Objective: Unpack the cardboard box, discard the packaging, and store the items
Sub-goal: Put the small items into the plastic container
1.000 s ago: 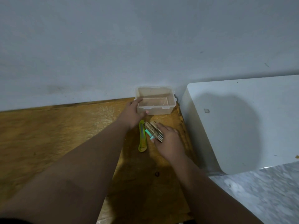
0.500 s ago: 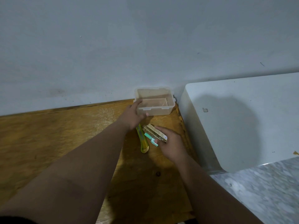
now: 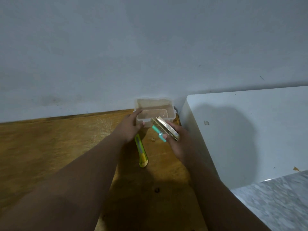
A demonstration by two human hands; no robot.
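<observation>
A clear plastic container [image 3: 154, 104] stands open against the wall at the back of the wooden table [image 3: 50, 147]. My left hand [image 3: 130, 126] grips its near left corner. My right hand [image 3: 178, 142] holds a small stack of flat gold packs [image 3: 165, 127] with a teal item [image 3: 158, 132] under them, lifted just in front of the container's near right edge. A yellow-green utility knife [image 3: 141, 151] lies on the table between my two arms.
A white appliance [image 3: 250, 130] stands directly right of the table, close to my right hand. A grey marbled surface [image 3: 275, 202] fills the lower right. A small crumb [image 3: 152, 139] lies on the wood. The wall rises right behind the container.
My right hand has lifted the packs off the table and carried them up and away toward the container. My left hand stays on the container.
</observation>
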